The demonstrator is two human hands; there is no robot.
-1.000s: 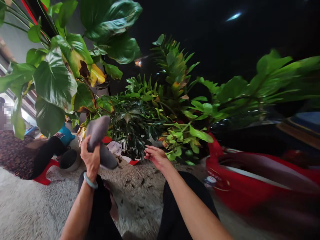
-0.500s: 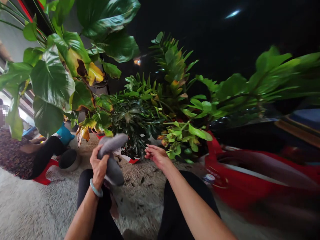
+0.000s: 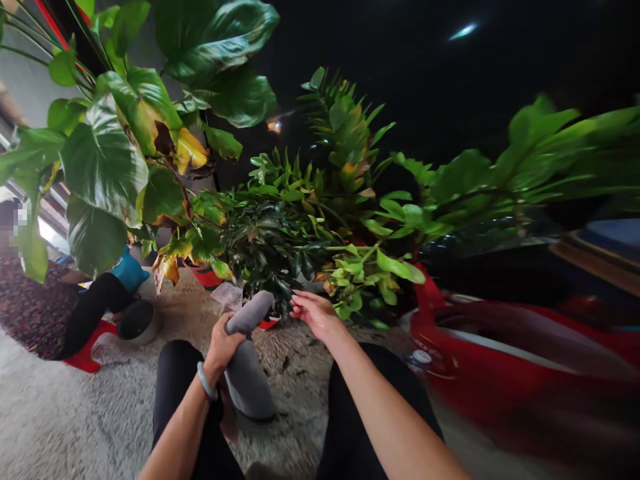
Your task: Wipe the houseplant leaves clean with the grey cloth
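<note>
My left hand (image 3: 223, 347), with a pale bangle at its wrist, is closed around grey, soft, slipper-shaped pieces (image 3: 249, 383). The upper piece slants up to the right, and the lower one hangs toward the floor with a dark edge at its bottom. My right hand (image 3: 315, 313) is raised just right of the upper piece, in front of dark green leaves (image 3: 270, 253). Its thumb and fingertips are brought together in a pinch. Anything between them is too small to make out.
Broad-leaved potted plants (image 3: 105, 160) stand on the left and more foliage (image 3: 360, 267) ahead. A red bag (image 3: 480, 340) lies on the right, blurred. On the left a person (image 3: 37, 307) sits on a red stool (image 3: 93, 347) beside a grey pot (image 3: 139, 321).
My left hand has moved right and down with the grey pieces, uncovering a pale perforated piece and a red pot behind. My right hand has stayed nearly still.
</note>
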